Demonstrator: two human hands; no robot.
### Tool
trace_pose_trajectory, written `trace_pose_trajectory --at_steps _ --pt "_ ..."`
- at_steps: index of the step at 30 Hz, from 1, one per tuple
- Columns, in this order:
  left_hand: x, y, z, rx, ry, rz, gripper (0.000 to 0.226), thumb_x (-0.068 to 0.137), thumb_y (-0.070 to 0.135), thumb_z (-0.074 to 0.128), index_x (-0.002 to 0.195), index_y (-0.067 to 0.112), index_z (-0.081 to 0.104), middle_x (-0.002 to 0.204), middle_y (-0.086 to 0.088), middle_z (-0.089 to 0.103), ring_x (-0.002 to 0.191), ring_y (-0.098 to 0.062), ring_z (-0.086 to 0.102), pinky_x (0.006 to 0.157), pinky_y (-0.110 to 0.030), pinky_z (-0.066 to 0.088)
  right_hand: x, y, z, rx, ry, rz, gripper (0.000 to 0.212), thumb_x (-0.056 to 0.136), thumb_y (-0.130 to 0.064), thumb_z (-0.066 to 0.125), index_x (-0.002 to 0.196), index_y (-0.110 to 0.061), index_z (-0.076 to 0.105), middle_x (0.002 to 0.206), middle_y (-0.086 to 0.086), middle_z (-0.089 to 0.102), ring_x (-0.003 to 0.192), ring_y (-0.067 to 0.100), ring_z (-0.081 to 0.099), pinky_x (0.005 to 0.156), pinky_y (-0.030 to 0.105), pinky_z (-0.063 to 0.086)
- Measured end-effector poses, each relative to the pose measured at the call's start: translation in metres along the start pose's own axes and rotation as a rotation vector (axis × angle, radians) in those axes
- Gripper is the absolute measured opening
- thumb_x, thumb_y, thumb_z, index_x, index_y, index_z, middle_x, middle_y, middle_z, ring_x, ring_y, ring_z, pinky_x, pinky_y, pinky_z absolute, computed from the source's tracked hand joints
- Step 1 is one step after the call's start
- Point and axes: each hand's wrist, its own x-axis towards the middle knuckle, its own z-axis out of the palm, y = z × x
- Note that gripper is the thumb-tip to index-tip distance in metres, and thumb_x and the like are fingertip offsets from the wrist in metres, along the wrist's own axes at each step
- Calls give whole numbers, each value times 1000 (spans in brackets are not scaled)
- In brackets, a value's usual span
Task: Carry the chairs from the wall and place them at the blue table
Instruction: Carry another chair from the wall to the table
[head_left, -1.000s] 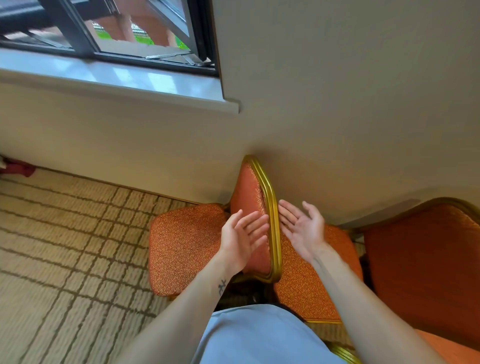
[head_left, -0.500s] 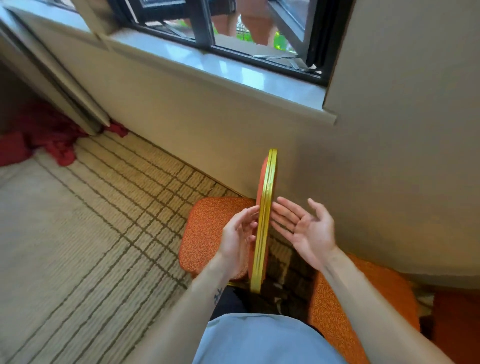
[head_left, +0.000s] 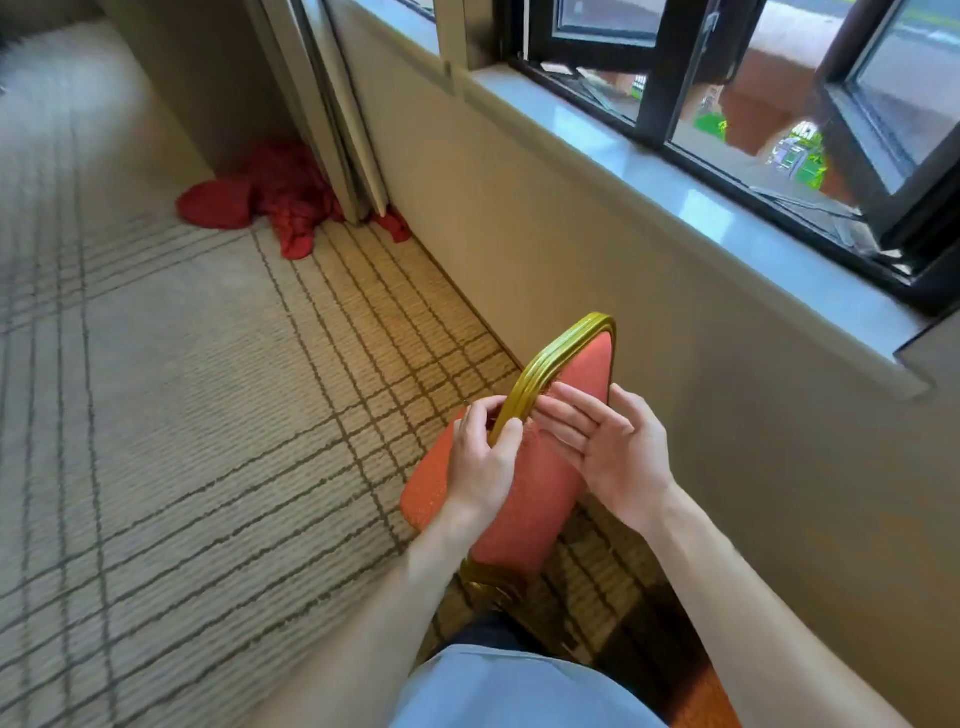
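Observation:
An orange padded chair (head_left: 524, 499) with a gold frame stands close to the wall under the window, its backrest right in front of me. My left hand (head_left: 483, 457) grips the gold rim (head_left: 545, 364) of the backrest, fingers curled over its left edge. My right hand (head_left: 608, 452) lies with fairly straight fingers against the orange pad on the backrest's near face, thumb up. The chair's seat (head_left: 431, 483) shows to the left of my left wrist. The blue table is out of view.
The beige wall (head_left: 623, 312) and stone window sill (head_left: 675, 182) run along the right. A red cloth (head_left: 270, 202) lies at the foot of folded panels (head_left: 332, 104) in the far corner. Checked carpet (head_left: 182, 415) spreads to the left. Another orange seat (head_left: 711, 691) peeks in bottom right.
My view has swung left along the wall. My left hand, open before, now curls round the gold rim; my right hand has come up against the backrest pad.

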Motion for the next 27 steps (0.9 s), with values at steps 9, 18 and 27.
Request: trace_pose_trajectory --at_steps 9,18,27 --pt "36 12 -26 523 98 116 54 101 42 50 150 21 40 148 2 51 136 -19 46 111 -39 41 65 -20 40 -227 -38 -23 47 104 -36 41 136 -8 60 131 10 69 125 25 63 116 47 39" --pt "64 8 -55 649 181 122 36 101 44 47 129 23 46 128 1 60 114 -26 62 90 -42 51 105 -20 64 -552 148 -171 26 103 -20 53 116 -25 75 119 -7 74 114 14 67 104 37 51" --pt "77 5 -56 646 235 164 22 99 49 46 95 32 33 97 7 58 89 -28 65 70 -41 47 124 -33 84 -766 86 -342 32 101 -17 53 123 -33 70 132 -15 64 124 -7 53 103 22 41"
